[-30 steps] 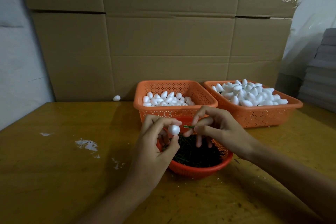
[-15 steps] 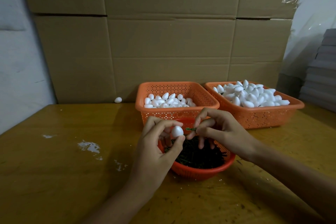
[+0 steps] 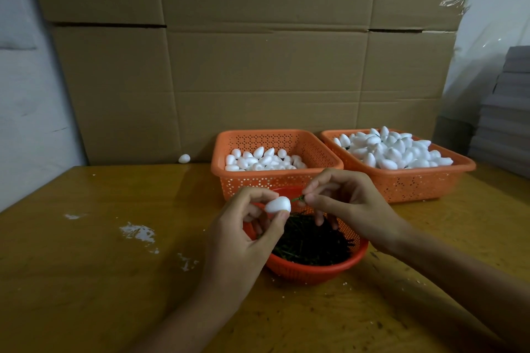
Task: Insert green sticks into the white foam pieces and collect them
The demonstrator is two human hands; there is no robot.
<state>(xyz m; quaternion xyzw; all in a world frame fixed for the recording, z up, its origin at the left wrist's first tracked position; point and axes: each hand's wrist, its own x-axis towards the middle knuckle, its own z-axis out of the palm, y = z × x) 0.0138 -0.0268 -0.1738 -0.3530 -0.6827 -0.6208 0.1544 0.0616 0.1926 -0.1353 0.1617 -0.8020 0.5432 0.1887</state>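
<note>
Head view. I am seeing only a short length of the green stick (image 3: 298, 198); the rest is hiding inside the pinch of the right hand (image 3: 350, 203), and I cannot tell whether its tip is touching the white foam piece (image 3: 277, 204) or already entering it. Both forearms are running off the bottom edge. The hands are covering part of the round orange bowl (image 3: 315, 272), whose dark heap of sticks (image 3: 309, 243) is blurring into one mass. The left hand (image 3: 243, 226) is hovering over the bowl's near-left rim, thumb below and fingertips above, pinching the foam piece with its narrow end pointing right. The right hand is curling thumb and forefinger round the stick, its other fingers hanging bent toward the bowl. Behind the bowl, two orange baskets are standing on the surface (image 3: 86, 266): the left basket (image 3: 275, 180) partly filled with foam pieces, the right basket (image 3: 415, 183) heaped with them. One stray foam piece (image 3: 184, 158) is lying against the cardboard boxes (image 3: 258, 66).
</note>
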